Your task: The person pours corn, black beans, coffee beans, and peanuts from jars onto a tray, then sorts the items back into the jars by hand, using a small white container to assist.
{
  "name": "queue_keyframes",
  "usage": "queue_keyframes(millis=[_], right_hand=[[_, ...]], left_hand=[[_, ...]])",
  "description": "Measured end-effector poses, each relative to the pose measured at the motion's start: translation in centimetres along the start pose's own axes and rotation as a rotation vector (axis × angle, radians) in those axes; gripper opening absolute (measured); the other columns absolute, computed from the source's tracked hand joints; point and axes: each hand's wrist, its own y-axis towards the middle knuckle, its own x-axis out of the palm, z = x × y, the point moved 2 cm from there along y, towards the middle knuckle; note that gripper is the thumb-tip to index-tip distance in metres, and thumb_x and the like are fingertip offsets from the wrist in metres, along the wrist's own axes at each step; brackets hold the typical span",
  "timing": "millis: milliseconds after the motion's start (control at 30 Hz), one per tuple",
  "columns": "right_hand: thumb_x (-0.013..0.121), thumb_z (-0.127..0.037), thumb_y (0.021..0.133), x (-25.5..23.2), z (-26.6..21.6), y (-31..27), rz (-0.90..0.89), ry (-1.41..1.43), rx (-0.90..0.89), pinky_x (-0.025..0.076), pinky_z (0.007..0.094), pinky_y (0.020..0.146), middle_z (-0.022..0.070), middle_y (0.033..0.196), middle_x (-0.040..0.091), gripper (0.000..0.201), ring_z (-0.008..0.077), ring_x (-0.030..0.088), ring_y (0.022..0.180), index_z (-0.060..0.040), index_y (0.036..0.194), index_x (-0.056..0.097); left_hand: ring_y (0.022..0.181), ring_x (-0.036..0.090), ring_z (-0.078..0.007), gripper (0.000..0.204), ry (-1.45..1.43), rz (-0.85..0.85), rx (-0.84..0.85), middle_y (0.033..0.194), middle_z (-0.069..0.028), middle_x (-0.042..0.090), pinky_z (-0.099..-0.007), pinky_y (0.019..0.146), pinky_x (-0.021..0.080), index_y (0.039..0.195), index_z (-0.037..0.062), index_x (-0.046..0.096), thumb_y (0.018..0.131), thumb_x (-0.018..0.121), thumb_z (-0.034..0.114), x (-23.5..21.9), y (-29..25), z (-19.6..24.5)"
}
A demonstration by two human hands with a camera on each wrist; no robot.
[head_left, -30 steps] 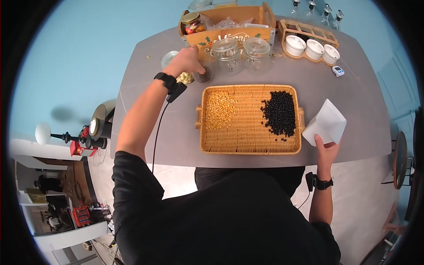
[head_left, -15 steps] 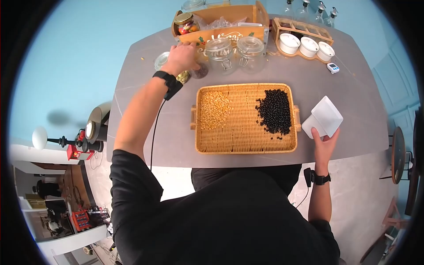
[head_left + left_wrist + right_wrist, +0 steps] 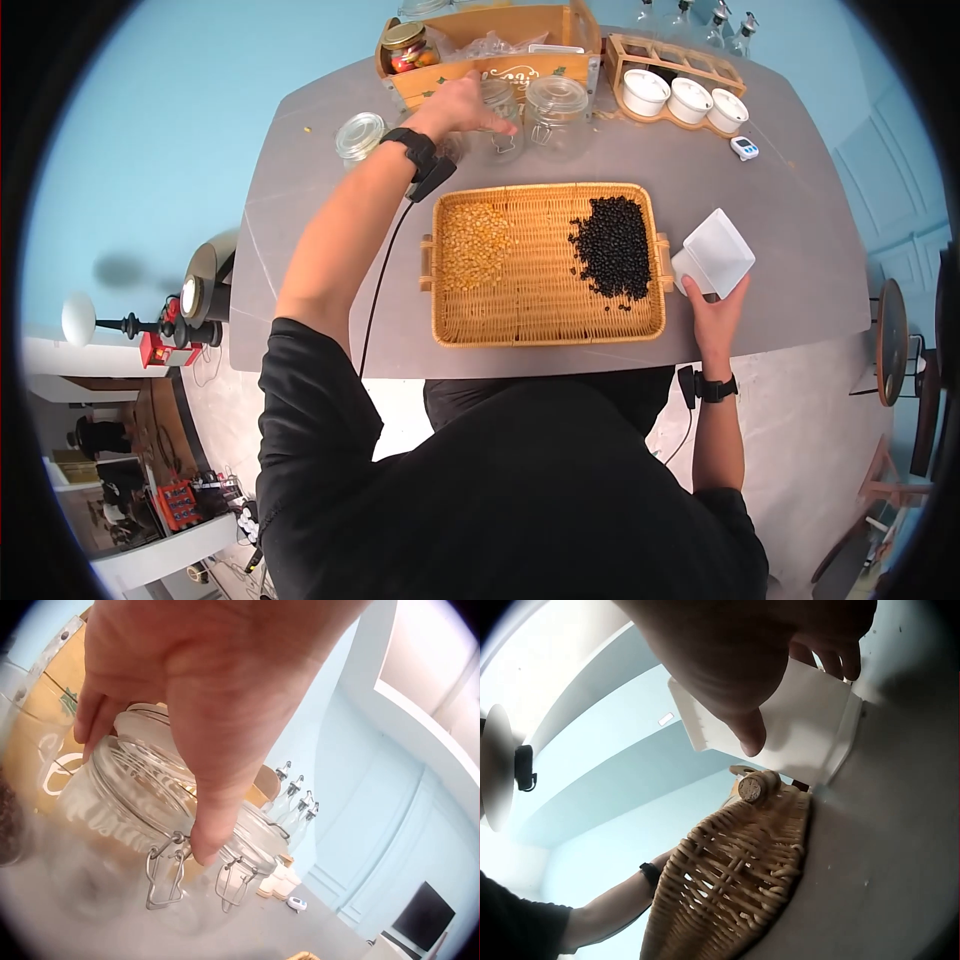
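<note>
My left hand reaches over a clear clip-top glass jar, thumb and fingers spread. In the left wrist view the thumb lies by the wire clasp and the other fingers come down on the far side. A second clip-top jar stands close to its right. Dark contents of another jar show beside my left wrist, partly hidden. My right hand holds a white open-mouthed container tilted, thumb on its near side, right of the wicker tray.
Yellow corn kernels lie at the tray's left, black beans at its right. Behind the jars stands a wooden crate. Three white pots, a small timer and a lidded glass jar are also on the table.
My left hand has moved right, from the jar with dark contents to the clear clip-top jar. The right hand keeps holding the white container beside the tray. The head view has shifted slightly.
</note>
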Motion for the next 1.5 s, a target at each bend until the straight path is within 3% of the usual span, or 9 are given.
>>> queue_keyframes(millis=[267, 367, 467, 567, 700, 767, 1000, 1200, 1500], right_hand=[[0.096, -0.021, 0.095, 0.5, 1.6, -0.2, -0.021, 0.080, -0.005, 0.052, 0.0435, 0.119, 0.0175, 0.151, 0.065, 0.085, 0.0286, 0.064, 0.140, 0.0010, 0.160, 0.046], [0.096, -0.022, 0.096, 0.5, 1.6, -0.4, -0.025, 0.070, -0.002, 0.052, 0.0432, 0.118, 0.0178, 0.150, 0.065, 0.085, 0.0289, 0.065, 0.140, 0.0013, 0.160, 0.045], [0.095, -0.022, 0.096, 0.5, 1.0, -0.3, -0.030, 0.066, 0.018, 0.053, 0.0430, 0.117, 0.0180, 0.150, 0.066, 0.085, 0.0291, 0.066, 0.139, 0.0015, 0.160, 0.046], [0.094, -0.017, 0.097, 0.5, 1.0, -0.3, -0.055, 0.058, 0.036, 0.055, 0.0433, 0.117, 0.0176, 0.152, 0.063, 0.085, 0.0281, 0.065, 0.140, 0.0017, 0.162, 0.043], [0.093, -0.014, 0.097, 0.3, 0.6, -0.3, -0.064, 0.034, 0.031, 0.055, 0.0440, 0.118, 0.0178, 0.154, 0.061, 0.085, 0.0277, 0.064, 0.141, 0.0022, 0.163, 0.042], [0.093, -0.013, 0.097, 0.3, 0.0, -0.4, -0.053, 0.062, 0.055, 0.054, 0.0441, 0.119, 0.0179, 0.155, 0.060, 0.085, 0.0279, 0.064, 0.142, 0.0025, 0.162, 0.042], [0.096, -0.011, 0.094, 0.0, -1.5, -0.7, 0.076, 0.174, 0.004, 0.052, 0.0435, 0.122, 0.0169, 0.156, 0.060, 0.084, 0.0275, 0.063, 0.143, 0.0013, 0.160, 0.045], [0.098, -0.011, 0.091, -0.2, -5.2, -2.5, 0.079, 0.113, -0.055, 0.052, 0.0417, 0.119, 0.0135, 0.147, 0.068, 0.075, 0.0247, 0.066, 0.137, 0.0007, 0.153, 0.058], [0.100, -0.012, 0.088, 2.6, -6.1, -5.1, -0.273, 0.173, -0.039, 0.059, 0.0431, 0.111, 0.0154, 0.148, 0.069, 0.085, 0.0267, 0.071, 0.133, 0.0007, 0.158, 0.052]], left_hand=[[0.126, 0.076, -0.0435, 0.120, -0.027, 0.105, 0.007, 0.127, -0.0313, 0.079, -0.0462, 0.107, 0.061, 0.149, -0.0150, 0.057, 0.066, 0.101, 0.059, 1.7, 0.5, -0.8], [0.124, 0.077, -0.0436, 0.118, -0.058, 0.093, -0.009, 0.125, -0.0316, 0.080, -0.0456, 0.105, 0.062, 0.149, -0.0146, 0.058, 0.067, 0.100, 0.059, -0.5, -0.3, -0.4], [0.128, 0.076, -0.0419, 0.121, -0.008, 0.103, -0.019, 0.134, -0.0313, 0.078, -0.0463, 0.110, 0.060, 0.162, -0.0072, 0.052, 0.069, 0.096, 0.056, -2.5, -1.0, -0.3], [0.121, 0.078, -0.0412, 0.116, 0.016, 0.192, 0.023, 0.125, -0.0303, 0.080, -0.0449, 0.102, 0.063, 0.154, -0.0097, 0.059, 0.069, 0.099, 0.058, -4.8, -3.1, 0.3], [0.119, 0.079, -0.0400, 0.117, -0.049, 0.205, 0.052, 0.119, -0.0285, 0.081, -0.0457, 0.102, 0.063, 0.160, -0.0063, 0.054, 0.067, 0.099, 0.049, -7.4, -8.0, 2.7], [0.127, 0.076, -0.0401, 0.113, -0.169, 0.199, 0.132, 0.134, -0.0274, 0.077, -0.0466, 0.109, 0.060, 0.160, -0.0029, 0.055, 0.067, 0.098, 0.043, -7.3, -11.3, 4.5], [0.136, 0.069, -0.0442, 0.106, -0.315, -0.067, 0.254, 0.146, -0.0268, 0.070, -0.0492, 0.117, 0.057, 0.159, 0.0015, 0.055, 0.067, 0.097, 0.030, -2.1, -20.1, 10.2], [0.128, 0.070, -0.0464, 0.110, -0.356, -0.137, 0.233, 0.142, -0.0243, 0.067, -0.0516, 0.110, 0.058, 0.164, 0.0035, 0.048, 0.068, 0.097, 0.026, 0.1, -24.0, 11.6], [0.119, 0.073, -0.0483, 0.106, -0.330, -0.088, 0.234, 0.138, -0.0262, 0.066, -0.0518, 0.100, 0.063, 0.161, 0.0003, 0.049, 0.069, 0.099, 0.018, -0.1, -27.1, 9.3]])
